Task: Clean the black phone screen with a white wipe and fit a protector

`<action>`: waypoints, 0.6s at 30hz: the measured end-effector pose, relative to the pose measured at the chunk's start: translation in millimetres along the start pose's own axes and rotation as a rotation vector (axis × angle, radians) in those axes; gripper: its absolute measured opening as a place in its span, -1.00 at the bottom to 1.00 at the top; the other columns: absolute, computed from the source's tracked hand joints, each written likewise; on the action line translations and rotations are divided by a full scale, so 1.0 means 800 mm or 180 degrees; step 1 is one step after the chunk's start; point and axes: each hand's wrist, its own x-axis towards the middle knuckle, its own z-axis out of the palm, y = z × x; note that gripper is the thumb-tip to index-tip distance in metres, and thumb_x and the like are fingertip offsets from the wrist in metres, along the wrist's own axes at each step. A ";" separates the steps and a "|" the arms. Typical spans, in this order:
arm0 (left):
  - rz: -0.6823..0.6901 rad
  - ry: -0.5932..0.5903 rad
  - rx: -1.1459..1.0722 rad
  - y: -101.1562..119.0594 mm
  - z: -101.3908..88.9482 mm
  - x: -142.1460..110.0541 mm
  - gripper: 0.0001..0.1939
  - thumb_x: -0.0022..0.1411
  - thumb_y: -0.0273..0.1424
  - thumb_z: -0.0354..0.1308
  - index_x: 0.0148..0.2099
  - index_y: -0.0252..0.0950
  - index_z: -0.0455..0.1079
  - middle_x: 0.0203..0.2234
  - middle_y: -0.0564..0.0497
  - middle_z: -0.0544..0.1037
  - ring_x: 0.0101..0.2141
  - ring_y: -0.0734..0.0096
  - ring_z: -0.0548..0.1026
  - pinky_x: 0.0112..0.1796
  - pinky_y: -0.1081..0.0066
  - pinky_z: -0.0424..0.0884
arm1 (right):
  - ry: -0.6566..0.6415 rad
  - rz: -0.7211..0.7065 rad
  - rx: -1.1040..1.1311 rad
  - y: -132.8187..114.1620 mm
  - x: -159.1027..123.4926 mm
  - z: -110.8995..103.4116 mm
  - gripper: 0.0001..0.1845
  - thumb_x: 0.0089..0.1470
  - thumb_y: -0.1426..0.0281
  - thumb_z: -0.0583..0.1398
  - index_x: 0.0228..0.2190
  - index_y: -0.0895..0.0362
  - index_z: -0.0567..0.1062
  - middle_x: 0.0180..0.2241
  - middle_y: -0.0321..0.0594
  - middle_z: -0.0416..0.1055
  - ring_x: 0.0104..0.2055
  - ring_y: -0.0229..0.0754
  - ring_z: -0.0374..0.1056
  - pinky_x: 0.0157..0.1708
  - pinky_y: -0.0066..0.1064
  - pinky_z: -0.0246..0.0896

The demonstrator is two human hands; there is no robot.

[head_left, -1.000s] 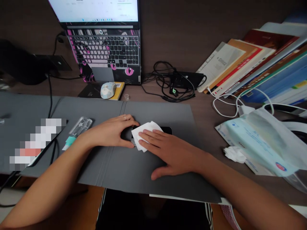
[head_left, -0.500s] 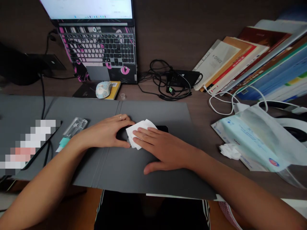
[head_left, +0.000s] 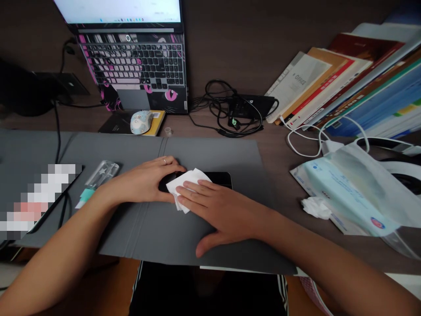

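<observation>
A black smartphone (head_left: 224, 178) lies flat on the grey desk mat (head_left: 226, 151). My left hand (head_left: 148, 180), with a ring on one finger, holds the phone's left end between its thumb and fingers. A folded white tissue (head_left: 182, 182) covers the middle of the screen. On top of it, my right hand (head_left: 217, 204) lies with flat, stretched fingers pressing the tissue down; its thumb sticks out over the mat. The phone's right end shows beyond my right fingers, and part of its lower edge is hidden under the tissue and hand.
Behind the mat stand an open laptop (head_left: 134, 66), a mouse (head_left: 141, 122) and a power adapter (head_left: 251, 106) with coiled cables. Books (head_left: 315, 83) lean at the right, near a tissue pack (head_left: 345, 188) and a crumpled tissue (head_left: 316, 207). A clear case (head_left: 101, 173) lies left.
My right hand and the tissue have slid slightly left and toward me over the phone, baring more of its upper edge. My left hand keeps its hold.
</observation>
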 end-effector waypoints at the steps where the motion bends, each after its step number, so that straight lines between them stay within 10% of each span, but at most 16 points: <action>1: -0.0001 0.0001 0.0001 0.000 0.000 0.000 -0.36 0.25 0.04 0.24 0.22 -0.23 0.31 0.00 -0.10 0.44 0.00 0.15 0.45 0.03 0.25 0.37 | 0.0013 0.0016 -0.0038 0.000 0.001 0.001 0.01 0.21 -0.13 0.15 0.35 0.36 0.11 0.42 0.15 -0.06 0.49 0.06 -0.17 0.45 -0.07 -0.25; 18: 0.0014 0.0100 -0.0096 -0.002 0.001 -0.001 -0.37 0.21 0.02 0.28 0.21 -0.18 0.36 -0.02 -0.07 0.46 -0.02 0.15 0.47 0.00 0.26 0.39 | 0.0054 0.0010 -0.0311 0.004 0.004 0.004 -0.04 0.26 -0.11 0.12 0.33 0.39 0.14 0.41 0.19 -0.03 0.48 0.09 -0.15 0.45 -0.08 -0.23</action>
